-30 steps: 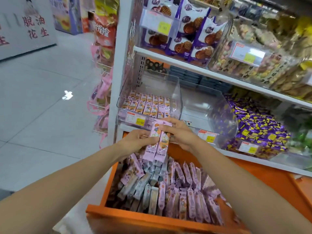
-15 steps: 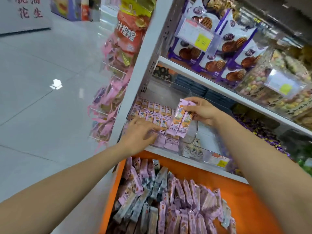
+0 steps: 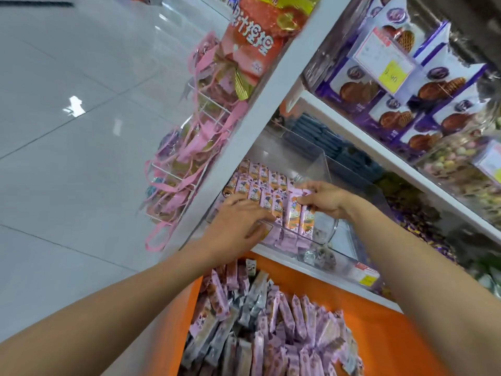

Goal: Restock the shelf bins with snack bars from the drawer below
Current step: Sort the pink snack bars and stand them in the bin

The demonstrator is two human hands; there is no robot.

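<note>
Right hand pinches two bars by their top ends, at the bin front-right. Left hand flat, fingers straight on binned rows. Drawer below.

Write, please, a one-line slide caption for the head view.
Right hand holds two bars in the clear bin; left hand touches the row beside them, above the open orange drawer.

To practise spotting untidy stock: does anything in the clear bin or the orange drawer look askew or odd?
The snack bars in the orange drawer lie jumbled, tilted every way, while those in the clear bin sit in neat rows. Nothing looks spilled.
</note>
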